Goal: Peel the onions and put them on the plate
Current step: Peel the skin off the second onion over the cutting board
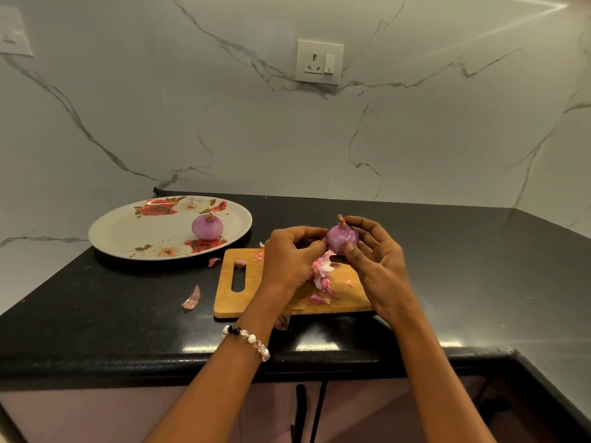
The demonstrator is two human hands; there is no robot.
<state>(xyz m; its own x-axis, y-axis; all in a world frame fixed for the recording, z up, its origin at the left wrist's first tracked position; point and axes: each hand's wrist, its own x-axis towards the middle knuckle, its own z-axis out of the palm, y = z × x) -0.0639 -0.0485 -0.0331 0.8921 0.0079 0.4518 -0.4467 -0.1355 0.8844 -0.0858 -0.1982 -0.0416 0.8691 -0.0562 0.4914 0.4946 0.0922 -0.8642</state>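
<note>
The right hand (377,260) grips the nearly bare red onion (342,239), stem up, above the cutting board (287,302), the left hand (289,260) pinches at its left side, and the floral plate (128,231) lies leftward, nearer that left hand.

Head-worn view looks forward and down (wide-angle) over the counter (128,314), close above it.

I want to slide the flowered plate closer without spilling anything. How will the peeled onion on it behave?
The peeled onion is round and sits loose on the plate, so it will probably roll if jolted. Its skinless surface looks smooth and glossy, likely slippery. The plate's rim looks shallow, so it may not stop it.
</note>
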